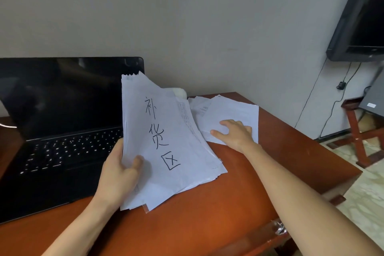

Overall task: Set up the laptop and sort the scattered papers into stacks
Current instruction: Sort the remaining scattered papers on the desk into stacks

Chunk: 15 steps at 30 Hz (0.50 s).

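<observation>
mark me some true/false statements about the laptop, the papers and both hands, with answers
1. The laptop is open and its screen is dark. True.
2. The left hand grips a stack of papers. True.
3. The stack's top sheet is blank. False: it bears large handwritten characters.
4. The right hand holds a pen. False: it rests flat on loose papers on the desk.
5. The loose papers lie left of the laptop. False: they lie to its right.
</observation>
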Motion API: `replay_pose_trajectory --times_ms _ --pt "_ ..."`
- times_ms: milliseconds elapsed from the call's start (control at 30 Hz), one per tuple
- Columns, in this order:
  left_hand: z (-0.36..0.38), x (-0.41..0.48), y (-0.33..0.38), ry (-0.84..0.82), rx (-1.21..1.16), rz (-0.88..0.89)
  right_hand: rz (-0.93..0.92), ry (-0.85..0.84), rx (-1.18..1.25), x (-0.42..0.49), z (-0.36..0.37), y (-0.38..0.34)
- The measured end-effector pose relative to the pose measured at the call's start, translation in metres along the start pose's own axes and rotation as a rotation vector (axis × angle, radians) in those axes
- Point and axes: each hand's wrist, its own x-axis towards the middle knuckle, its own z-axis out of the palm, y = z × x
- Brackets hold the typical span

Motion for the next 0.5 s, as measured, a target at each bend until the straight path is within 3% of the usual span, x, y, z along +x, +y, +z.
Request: replay_pose_trajectory --times_ms 233,500 --pt "-0.0002 0.0008 0.002 -0.001 0.021 -0.014 -0.049 0.177 -0.129 0.004 0.0023 -0.0048" --pt "-0.0019 -0.0021 0.0067 -0.003 0.016 -0.037 -0.009 0.361 -0.082 -0.0036 0.0078 -0.0064"
